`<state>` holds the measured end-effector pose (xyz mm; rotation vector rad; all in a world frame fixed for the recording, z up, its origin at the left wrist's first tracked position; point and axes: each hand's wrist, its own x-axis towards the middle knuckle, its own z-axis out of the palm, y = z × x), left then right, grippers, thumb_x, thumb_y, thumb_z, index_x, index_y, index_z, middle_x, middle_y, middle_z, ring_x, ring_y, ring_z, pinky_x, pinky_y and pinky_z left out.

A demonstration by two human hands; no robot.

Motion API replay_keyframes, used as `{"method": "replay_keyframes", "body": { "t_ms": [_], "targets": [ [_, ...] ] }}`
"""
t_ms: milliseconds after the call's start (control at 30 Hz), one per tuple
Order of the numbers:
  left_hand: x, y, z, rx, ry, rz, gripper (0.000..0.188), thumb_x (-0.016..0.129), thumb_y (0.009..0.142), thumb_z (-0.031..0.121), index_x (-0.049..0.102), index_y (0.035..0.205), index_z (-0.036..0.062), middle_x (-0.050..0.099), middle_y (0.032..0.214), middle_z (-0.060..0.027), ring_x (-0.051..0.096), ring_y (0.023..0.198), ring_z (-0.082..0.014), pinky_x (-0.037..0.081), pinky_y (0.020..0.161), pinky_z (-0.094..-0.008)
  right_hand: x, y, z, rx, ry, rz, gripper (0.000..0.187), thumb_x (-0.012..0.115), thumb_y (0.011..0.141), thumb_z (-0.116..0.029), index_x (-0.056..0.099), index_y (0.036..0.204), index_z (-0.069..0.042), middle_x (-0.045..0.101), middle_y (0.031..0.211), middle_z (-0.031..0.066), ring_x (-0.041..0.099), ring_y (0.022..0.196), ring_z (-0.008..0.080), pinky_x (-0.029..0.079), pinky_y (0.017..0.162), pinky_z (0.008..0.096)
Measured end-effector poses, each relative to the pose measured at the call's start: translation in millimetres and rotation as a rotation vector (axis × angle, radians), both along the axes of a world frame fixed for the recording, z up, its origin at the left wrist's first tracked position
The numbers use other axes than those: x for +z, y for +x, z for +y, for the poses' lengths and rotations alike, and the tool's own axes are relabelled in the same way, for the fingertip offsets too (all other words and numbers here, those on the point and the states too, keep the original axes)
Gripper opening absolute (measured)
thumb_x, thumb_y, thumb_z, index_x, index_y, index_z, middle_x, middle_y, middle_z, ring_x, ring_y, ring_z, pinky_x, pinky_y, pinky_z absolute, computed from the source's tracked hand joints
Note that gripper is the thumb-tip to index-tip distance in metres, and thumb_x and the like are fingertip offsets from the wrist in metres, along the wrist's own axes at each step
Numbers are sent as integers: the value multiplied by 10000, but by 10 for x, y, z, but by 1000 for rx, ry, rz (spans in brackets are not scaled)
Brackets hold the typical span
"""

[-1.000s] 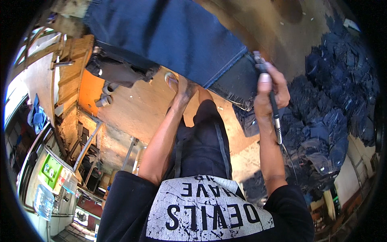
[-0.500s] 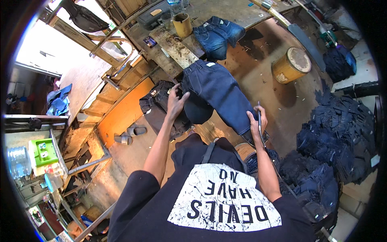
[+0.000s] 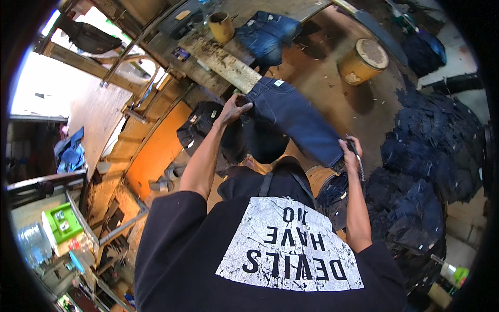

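A: Where did we see the trousers (image 3: 299, 117)?
B: At the plank's (image 3: 223, 60) near end; the right hand (image 3: 349, 156) closed round a black tool (image 3: 354, 149), the left hand (image 3: 234, 110) half curled; we couldn't tell its hold.

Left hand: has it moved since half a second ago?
Yes: the left hand has moved toward the near end of the stained wooden board, closer than before.

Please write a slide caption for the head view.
Right hand holding a black tool by the hem of dark blue trousers, left hand near the waistband.
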<state>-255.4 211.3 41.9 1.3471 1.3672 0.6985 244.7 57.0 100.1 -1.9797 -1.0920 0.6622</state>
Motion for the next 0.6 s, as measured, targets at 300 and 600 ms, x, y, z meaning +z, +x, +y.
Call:
{"method": "replay_keyframes", "body": {
  "t_ms": [300, 600],
  "targets": [
    [599, 830, -645, -113, 768, 438, 435, 927, 822, 385, 741, 1035, 55, 733, 986, -116, 679, 1008, -362, 546, 931, -460, -362, 1540, -719, 134, 37, 111, 209, 869, 907, -71, 735, 1065, -45, 739, 1077, 14, 655, 1002, 145, 523, 923, 307],
    [647, 3278, -975, 247, 469, 435, 337, 819, 933, 357, 671, 1047, 77, 709, 975, -137, 717, 890, -389, 551, 759, -489, 104, 2600, 739, -198, 399, -483, 285, 877, 949, -182, 761, 1166, -37, 813, 1065, 110, 763, 969, 219, 588, 892, 368]
  ]
}}
